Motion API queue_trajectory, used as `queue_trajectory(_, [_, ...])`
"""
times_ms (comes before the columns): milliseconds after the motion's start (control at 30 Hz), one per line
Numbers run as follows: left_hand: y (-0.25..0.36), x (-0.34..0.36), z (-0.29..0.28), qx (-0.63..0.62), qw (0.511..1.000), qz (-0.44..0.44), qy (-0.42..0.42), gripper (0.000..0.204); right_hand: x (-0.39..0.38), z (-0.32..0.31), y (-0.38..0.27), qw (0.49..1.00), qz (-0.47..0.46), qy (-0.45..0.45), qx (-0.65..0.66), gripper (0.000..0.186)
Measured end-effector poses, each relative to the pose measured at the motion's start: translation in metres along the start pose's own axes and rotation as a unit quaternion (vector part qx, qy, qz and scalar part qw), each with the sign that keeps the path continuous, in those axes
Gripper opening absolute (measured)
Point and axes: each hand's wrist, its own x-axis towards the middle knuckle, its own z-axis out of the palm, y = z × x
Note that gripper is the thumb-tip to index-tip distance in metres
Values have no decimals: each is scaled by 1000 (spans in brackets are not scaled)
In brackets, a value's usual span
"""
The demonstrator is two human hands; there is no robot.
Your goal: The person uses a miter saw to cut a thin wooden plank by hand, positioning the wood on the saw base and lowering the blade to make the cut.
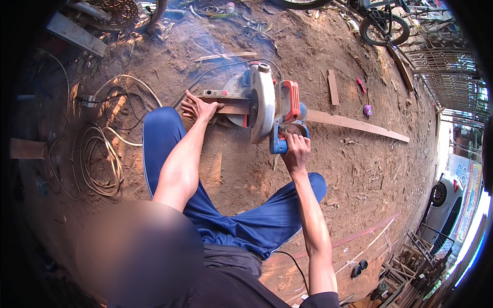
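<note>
A miter saw [263, 102] with a white blade guard and red motor housing stands on the dirt in front of my crossed legs. Its head is lowered over a long wooden board [359, 127], which runs out to the right. My right hand [296, 154] is wrapped round the saw's blue handle [279, 145]. To the left of the blade, my left hand [199, 108] holds the board's left end against the metal fence [223, 94], fingers over the fence and thumb on the wood. The guard hides where blade and board meet. Bluish haze hangs behind the saw.
A coiled pale cord [114, 177] and a power strip [88, 101] lie at left. On the right are a short plank [333, 87], a red-handled tool [362, 86] and a purple tape measure [367, 110]. A small bicycle [385, 28] stands at the far right.
</note>
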Motion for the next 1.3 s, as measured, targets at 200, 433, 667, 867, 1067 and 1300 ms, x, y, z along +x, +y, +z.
queue_trajectory(200, [1, 0, 1, 7, 1000, 1, -1, 147, 0, -2, -1, 1000, 2, -8, -5, 23])
queue_trajectory(433, [2, 1, 0, 13, 1000, -1, 1, 147, 1, 1, 0, 1000, -4, 14, -6, 28])
queue_trajectory(667, [2, 1, -1, 14, 1000, -6, -16, 148, -2, 2, 0, 1000, 2, -2, -9, 24])
queue_trajectory(867, [0, 3, 0, 13, 1000, -6, -13, 150, 0, 0, -2, 1000, 4, -4, -11, 23])
queue_trajectory(1067, [1, 5, 3, 7, 1000, -11, -18, 151, -1, 3, 1, 1000, 5, 0, -7, 24])
queue_trajectory(1300, [-1, 8, 6, 3, 1000, -11, -13, 153, -2, 7, 1, 1000, -1, 13, -7, 29])
